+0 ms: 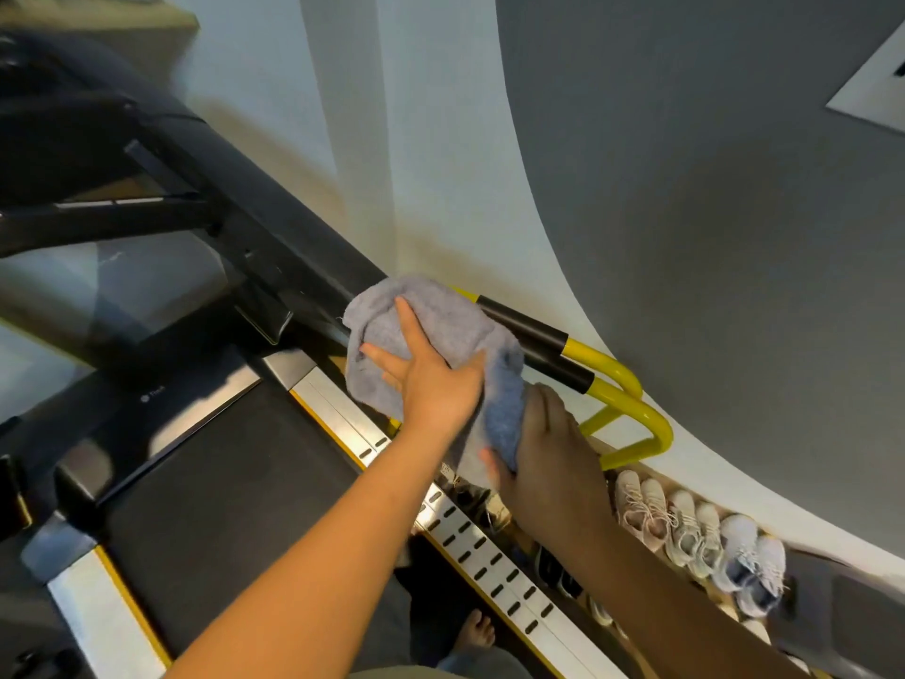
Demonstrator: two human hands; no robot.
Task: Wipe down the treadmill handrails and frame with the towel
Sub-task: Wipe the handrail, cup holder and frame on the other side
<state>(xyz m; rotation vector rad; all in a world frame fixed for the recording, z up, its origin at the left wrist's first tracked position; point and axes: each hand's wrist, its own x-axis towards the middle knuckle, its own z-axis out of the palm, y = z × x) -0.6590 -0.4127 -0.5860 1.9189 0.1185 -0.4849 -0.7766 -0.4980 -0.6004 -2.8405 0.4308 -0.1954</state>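
I have the towel (440,321) draped over the right-side handrail (526,330), just where the black frame (294,237) meets the rail's black grip. My left hand (421,379) lies flat on the cloth, fingers straight and spread, pressing it against the bar. My right hand (543,433) sits lower and nearer to me, its fingers curled round the hanging tail of the towel, just beside the yellow bend (631,384) of the rail.

The next stroke turns on how the handrail lies. Its long axis runs on a diagonal, from the frame at upper left down to lower right, where 2 yellow tubes loop back. The towel sits part-way along that line, so bare black grip and yellow tube lie to the right of both hands and the frame lies up and left of them. The left hand is nearer the frame and the right hand is nearer the yellow end. I judge a wipe should travel along that axis, not across it.

Below my arms are the dark belt (220,492) and a slotted silver side rail (485,551). Pale shoes (685,521) are lined up by the wall. The only writing I can find is a small pale logo (154,395) on the cover ahead of the belt, too small to read.
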